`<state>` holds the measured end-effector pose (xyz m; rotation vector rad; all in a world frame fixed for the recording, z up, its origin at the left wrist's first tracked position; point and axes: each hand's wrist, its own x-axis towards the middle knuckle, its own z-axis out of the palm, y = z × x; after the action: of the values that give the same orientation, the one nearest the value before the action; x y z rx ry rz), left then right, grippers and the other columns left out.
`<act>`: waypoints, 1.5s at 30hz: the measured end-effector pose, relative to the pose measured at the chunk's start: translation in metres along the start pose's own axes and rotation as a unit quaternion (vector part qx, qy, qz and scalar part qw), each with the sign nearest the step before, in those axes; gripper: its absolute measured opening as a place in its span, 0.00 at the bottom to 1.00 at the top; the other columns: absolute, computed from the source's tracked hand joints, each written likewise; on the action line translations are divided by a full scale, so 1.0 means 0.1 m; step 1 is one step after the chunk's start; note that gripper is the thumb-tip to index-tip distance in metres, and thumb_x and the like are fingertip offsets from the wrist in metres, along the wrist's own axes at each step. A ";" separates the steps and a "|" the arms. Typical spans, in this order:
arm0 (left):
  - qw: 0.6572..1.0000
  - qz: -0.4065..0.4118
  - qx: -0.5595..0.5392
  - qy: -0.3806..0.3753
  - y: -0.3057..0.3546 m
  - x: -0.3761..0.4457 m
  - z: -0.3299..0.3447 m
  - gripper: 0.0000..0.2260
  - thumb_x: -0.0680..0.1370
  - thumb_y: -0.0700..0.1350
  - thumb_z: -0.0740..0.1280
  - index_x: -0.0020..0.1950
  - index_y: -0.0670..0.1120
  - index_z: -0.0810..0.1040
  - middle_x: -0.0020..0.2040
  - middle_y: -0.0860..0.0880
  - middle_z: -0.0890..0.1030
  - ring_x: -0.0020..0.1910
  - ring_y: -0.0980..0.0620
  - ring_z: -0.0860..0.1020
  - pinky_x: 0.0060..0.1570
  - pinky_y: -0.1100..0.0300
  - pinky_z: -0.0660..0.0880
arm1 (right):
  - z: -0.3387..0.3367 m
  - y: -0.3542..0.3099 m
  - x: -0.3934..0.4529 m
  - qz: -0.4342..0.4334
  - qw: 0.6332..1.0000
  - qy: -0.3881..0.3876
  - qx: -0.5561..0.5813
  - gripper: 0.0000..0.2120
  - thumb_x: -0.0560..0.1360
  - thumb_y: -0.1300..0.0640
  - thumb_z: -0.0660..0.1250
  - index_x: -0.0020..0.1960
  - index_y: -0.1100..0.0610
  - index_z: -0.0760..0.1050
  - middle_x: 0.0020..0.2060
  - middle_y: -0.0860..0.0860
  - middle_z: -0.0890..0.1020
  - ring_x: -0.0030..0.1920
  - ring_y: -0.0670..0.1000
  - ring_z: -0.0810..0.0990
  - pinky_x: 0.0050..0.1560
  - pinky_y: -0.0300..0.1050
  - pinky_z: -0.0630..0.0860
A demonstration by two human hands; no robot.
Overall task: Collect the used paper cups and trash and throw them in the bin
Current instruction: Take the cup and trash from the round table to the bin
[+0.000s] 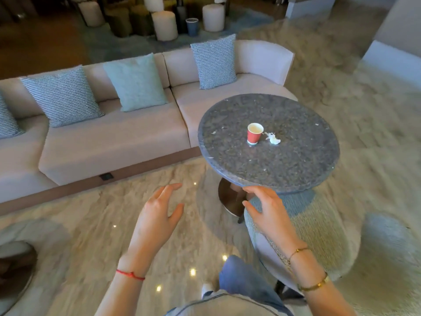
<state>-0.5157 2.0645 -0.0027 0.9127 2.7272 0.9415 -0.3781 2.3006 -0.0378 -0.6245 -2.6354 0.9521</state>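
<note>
A red paper cup (254, 133) stands upright near the middle of a round dark stone table (296, 169). Just right of the cup lies a crumpled white scrap of trash (272, 138). A blue-grey bin (192, 26) stands far off beyond the sofa, among round stools. My left hand (159, 215) hovers open over the floor, left of the table's base, holding nothing. My right hand (267, 208) is open just below the table's near edge, fingers spread, also holding nothing. Both hands are well short of the cup.
A long beige sofa (114, 137) with several cushions runs along the left and behind the table. A round woven chair (319, 236) sits under my right arm. White and olive stools (164, 25) crowd the back. Another round table's edge (16, 265) shows at lower left.
</note>
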 end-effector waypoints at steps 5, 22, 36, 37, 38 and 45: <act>0.999 0.037 -0.016 -0.026 -0.06 0.92 0.23 0.19 0.76 0.45 0.69 0.67 0.49 0.73 0.63 0.51 0.77 0.58 0.51 0.78 0.55 0.62 0.72 | 0.07 0.27 0.67 0.031 0.999 -0.001 -0.016 0.16 0.76 0.55 0.68 0.63 0.51 0.74 0.56 0.44 0.78 0.61 0.45 0.72 0.59 0.31 0.64; 0.984 0.063 -0.064 -0.157 0.39 3.96 1.81 0.32 0.75 0.47 0.71 0.75 0.50 0.61 0.70 0.48 0.69 0.68 0.50 0.69 0.64 0.56 0.70 | -0.21 1.85 3.27 0.191 0.980 0.025 -0.045 0.19 0.76 0.61 0.66 0.67 0.56 0.71 0.64 0.54 0.73 0.65 0.55 0.70 0.66 0.45 0.67; 0.947 0.026 -0.046 -0.318 0.49 4.74 2.88 0.45 0.69 0.52 0.75 0.78 0.50 0.51 0.75 0.51 0.61 0.73 0.49 0.62 0.66 0.53 0.67 | 0.20 2.79 4.07 0.292 0.944 -0.094 -0.122 0.22 0.78 0.60 0.63 0.71 0.54 0.64 0.64 0.55 0.68 0.66 0.56 0.66 0.60 0.50 0.75; 0.945 0.028 -0.043 -0.322 0.50 4.76 2.92 0.45 0.69 0.52 0.75 0.78 0.50 0.51 0.75 0.52 0.60 0.73 0.50 0.63 0.66 0.53 0.67 | 0.24 2.81 4.09 0.286 0.946 -0.095 -0.120 0.22 0.77 0.61 0.63 0.70 0.54 0.65 0.62 0.55 0.68 0.65 0.56 0.67 0.60 0.50 0.75; 0.944 0.031 -0.040 -0.326 0.52 4.78 2.94 0.45 0.69 0.52 0.75 0.78 0.51 0.51 0.75 0.52 0.60 0.73 0.51 0.63 0.65 0.53 0.68 | 0.27 2.82 4.10 0.283 0.947 -0.095 -0.117 0.21 0.77 0.61 0.62 0.70 0.53 0.66 0.62 0.54 0.69 0.64 0.56 0.67 0.59 0.50 0.75; 0.938 0.036 -0.043 -0.343 0.56 4.86 3.08 0.38 0.70 0.51 0.74 0.75 0.54 0.58 0.72 0.53 0.65 0.66 0.52 0.69 0.60 0.61 0.67 | 0.40 2.92 4.11 0.267 0.953 -0.070 -0.128 0.09 0.75 0.65 0.61 0.54 0.58 0.74 0.53 0.55 0.73 0.57 0.56 0.71 0.53 0.47 0.74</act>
<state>-0.7920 2.5416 -0.1750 1.0780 2.0566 0.5887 -0.6626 2.6783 -0.2170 -1.4365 -2.7939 0.8033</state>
